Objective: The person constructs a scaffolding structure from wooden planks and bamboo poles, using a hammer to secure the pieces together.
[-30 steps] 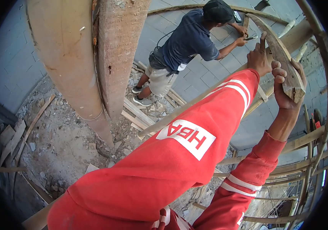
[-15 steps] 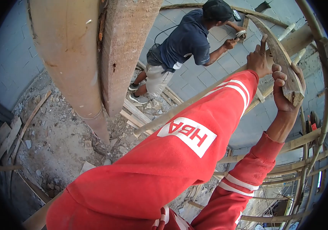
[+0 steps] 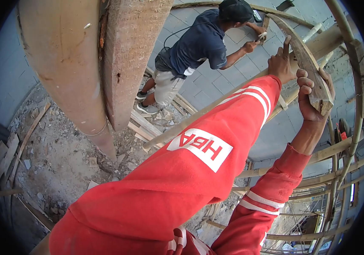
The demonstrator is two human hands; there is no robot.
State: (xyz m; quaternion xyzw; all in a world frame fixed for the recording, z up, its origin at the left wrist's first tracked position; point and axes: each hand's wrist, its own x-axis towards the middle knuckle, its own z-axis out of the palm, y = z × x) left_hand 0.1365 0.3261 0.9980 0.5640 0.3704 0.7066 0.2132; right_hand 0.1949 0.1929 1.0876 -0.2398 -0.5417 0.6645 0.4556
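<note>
A curved, rough wooden plank (image 3: pixel 305 57) slants across the upper right, its sawn end toward me. My right hand (image 3: pixel 307 102) is wrapped round the near end, fingers on one side and thumb side on the other. Farther along, my left hand (image 3: pixel 280 66) grips the plank's left edge, index finger stretched along it and the other fingers partly hidden. Both arms reach up in red sleeves (image 3: pixel 177 178) with white stripes. Just behind the plank runs a thick bamboo pole (image 3: pixel 324 42).
A co-worker (image 3: pixel 194 42) in a dark shirt works at the grey block wall (image 3: pixel 211 91), both hands on a small piece there. A large bamboo post (image 3: pixel 63 63) and a squared timber post (image 3: pixel 133 55) stand at left. Bamboo scaffolding (image 3: pixel 335 148) fills the right; rubble and boards litter the ground.
The view has shifted slightly, so most of the scene sits a little farther left. My hands keep their hold on the plank.
</note>
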